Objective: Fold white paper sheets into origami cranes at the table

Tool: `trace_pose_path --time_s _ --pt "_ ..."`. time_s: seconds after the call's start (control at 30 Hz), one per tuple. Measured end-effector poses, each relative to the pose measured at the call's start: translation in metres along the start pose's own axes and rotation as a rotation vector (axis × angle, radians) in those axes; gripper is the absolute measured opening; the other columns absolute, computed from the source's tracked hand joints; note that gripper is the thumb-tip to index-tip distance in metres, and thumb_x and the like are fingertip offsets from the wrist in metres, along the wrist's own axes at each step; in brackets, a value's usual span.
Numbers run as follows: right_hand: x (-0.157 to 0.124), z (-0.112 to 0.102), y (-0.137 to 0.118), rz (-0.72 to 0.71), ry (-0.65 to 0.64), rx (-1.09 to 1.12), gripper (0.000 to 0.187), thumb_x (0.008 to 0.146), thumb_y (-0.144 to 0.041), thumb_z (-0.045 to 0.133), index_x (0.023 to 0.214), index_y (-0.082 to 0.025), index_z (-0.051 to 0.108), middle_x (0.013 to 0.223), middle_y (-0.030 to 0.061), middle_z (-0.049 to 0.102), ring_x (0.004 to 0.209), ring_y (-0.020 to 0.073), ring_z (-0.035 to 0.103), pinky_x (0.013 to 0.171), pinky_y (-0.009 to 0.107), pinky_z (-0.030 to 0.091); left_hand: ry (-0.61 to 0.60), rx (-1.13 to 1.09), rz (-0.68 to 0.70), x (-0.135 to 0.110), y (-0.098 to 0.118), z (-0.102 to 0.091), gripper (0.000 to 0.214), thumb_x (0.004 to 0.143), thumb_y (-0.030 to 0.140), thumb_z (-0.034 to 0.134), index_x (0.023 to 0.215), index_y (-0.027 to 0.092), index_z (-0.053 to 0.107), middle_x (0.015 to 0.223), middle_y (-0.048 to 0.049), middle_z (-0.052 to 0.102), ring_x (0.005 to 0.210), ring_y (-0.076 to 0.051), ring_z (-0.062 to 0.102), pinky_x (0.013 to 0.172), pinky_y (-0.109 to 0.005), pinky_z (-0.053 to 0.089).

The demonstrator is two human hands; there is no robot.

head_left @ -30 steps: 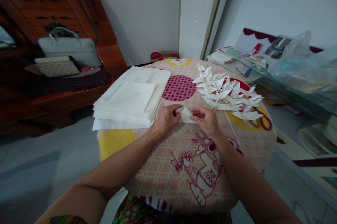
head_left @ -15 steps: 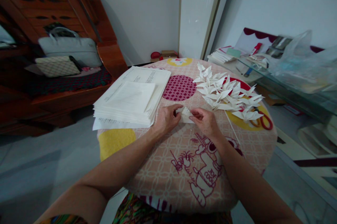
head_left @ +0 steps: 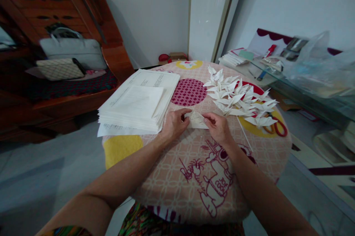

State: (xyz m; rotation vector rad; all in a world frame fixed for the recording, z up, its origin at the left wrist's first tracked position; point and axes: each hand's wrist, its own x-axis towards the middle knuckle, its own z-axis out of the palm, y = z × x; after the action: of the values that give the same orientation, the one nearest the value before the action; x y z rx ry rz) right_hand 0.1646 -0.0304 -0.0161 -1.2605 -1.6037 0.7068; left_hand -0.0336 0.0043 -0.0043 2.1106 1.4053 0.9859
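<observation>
A small folded piece of white paper (head_left: 197,120) is held just above the patterned tablecloth (head_left: 172,177). My left hand (head_left: 175,124) pinches its left side, thumb and fingers closed on it. At its right edge, my right hand (head_left: 218,126) grips it between thumb and fingertips. Left of my hands lies a thick stack of printed sheets (head_left: 166,78), with smaller square white papers (head_left: 138,101) on top. To the right, several folded paper cranes (head_left: 230,95) sit in a cluster.
Scissors (head_left: 280,128) with red and yellow handles lie partly under the cranes at the right edge. A thin white stick (head_left: 244,134) rests near my right wrist. A glass-topped table (head_left: 302,80) with a plastic bag (head_left: 313,66) stands right; a wooden bench (head_left: 83,95) left.
My right hand has shifted slightly to the right, and more of the folded paper shows between my hands. My left hand stays almost where it was.
</observation>
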Motion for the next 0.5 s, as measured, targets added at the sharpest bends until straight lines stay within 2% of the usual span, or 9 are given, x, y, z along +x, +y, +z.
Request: trace_pose_path --time_s 0.17,0.5 --pt "0.0019 0.0008 0.0048 0.254 -0.005 0.265 0.032 0.076 -0.035 0.062 0.1 -0.017 0.075 0.086 0.0063 0.077 0.064 0.0189 0.068 0.047 0.026 0.053 0.017 -0.033 -0.01 0.0007 0.0008 -0.0013 0.038 0.078 0.016 0.056 0.11 0.015 0.076 0.069 -0.0013 0.07 0.056 -0.01 0.054 0.06 -0.023 0.044" --pt "0.0046 -0.0039 0.0013 0.407 -0.059 0.561 0.036 0.058 -0.023 0.071 0.094 -0.018 0.074 0.082 0.0049 0.078 0.064 0.0182 0.069 0.049 0.026 0.056 0.001 -0.165 -0.064 0.0009 -0.0019 0.0003 0.039 0.079 0.015 0.055 0.113 0.014 0.074 0.073 -0.0032 0.072 0.06 -0.012 0.06 0.056 -0.02 0.046"
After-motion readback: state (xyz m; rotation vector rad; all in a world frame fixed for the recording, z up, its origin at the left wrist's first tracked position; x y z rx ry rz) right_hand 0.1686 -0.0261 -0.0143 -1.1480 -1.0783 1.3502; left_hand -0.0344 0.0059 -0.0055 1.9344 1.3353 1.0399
